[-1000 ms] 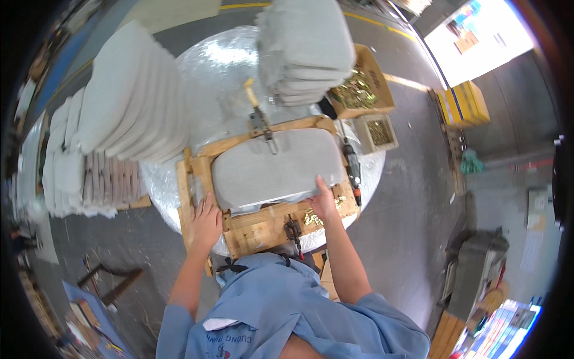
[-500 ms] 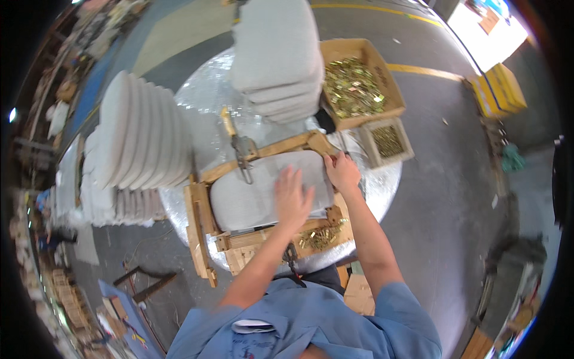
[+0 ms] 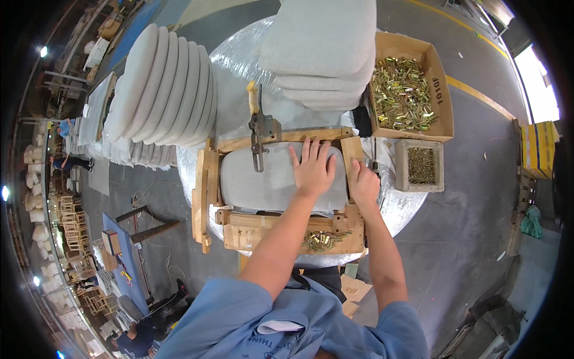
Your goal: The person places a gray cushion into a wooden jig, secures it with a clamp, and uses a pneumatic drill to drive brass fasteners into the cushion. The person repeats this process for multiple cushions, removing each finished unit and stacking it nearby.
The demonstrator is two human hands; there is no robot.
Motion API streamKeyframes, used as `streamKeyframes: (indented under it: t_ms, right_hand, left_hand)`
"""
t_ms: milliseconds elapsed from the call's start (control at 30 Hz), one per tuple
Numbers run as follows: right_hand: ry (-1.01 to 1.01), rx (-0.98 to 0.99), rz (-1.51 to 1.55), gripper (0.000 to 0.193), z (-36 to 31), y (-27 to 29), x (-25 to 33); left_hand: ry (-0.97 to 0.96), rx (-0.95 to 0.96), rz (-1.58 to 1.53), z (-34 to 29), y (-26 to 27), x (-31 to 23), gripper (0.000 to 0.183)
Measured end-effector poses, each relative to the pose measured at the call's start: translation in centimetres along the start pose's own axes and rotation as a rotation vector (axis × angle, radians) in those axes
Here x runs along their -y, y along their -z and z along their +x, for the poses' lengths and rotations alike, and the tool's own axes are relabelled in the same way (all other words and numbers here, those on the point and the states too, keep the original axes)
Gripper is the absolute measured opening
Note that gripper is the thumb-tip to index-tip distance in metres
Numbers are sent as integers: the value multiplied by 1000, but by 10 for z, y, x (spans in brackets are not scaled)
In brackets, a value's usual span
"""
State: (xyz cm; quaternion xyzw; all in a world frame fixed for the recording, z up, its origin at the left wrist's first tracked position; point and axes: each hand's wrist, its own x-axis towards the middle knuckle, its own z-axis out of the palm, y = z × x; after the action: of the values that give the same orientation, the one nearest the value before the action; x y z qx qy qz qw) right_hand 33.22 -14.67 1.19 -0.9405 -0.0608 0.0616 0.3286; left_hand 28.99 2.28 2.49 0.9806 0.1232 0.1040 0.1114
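Note:
A grey upholstered seat cushion (image 3: pixel 257 185) lies in a wooden frame (image 3: pixel 287 138) on a round, film-wrapped table. My left hand (image 3: pixel 312 169) rests flat on the cushion's right half, fingers spread and pointing to its far edge. At the right end, my right hand (image 3: pixel 365 186) is closed over the frame's side bar, the thumb along its top. Its curled fingers are partly hidden, beside a thin dark rod (image 3: pixel 375 149). A metal toggle clamp (image 3: pixel 258 128) with a yellow handle stands at the far edge, its arm reaching over the cushion.
Grey cushions are stacked at left (image 3: pixel 161 90) and at the back (image 3: pixel 323 42). A cardboard box (image 3: pixel 442 107) of brass-coloured hardware stands far right, near a smaller tray (image 3: pixel 439 173) of small parts. Loose brass pieces (image 3: pixel 323 240) lie on the frame's near board. Other people are in the left background.
The view has shifted. My left hand has moved farther out on the cushion, toward its far edge. My right hand has gone from the cushion's far right corner to the side bar.

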Motion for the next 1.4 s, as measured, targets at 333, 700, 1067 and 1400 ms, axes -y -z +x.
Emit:
streamKeyframes:
  t_ms: [333, 700, 1067, 1400]
  right_hand:
    - [-42, -4, 80, 52, -7, -10, 16]
    - [16, -120, -37, 52, -19, -14, 33]
    - [26, -90, -457, 78, -89, -84, 68]
    - [-26, 94, -516, 83, -77, -71, 84]
  left_hand:
    - [50, 18, 9, 5, -17, 8, 50]
    - [-48, -3, -199, -12, -11, 24, 44]
    - [197, -272, -399, -107, 110, 251, 40]
    - [-56, 211, -858, -155, 104, 259, 45]
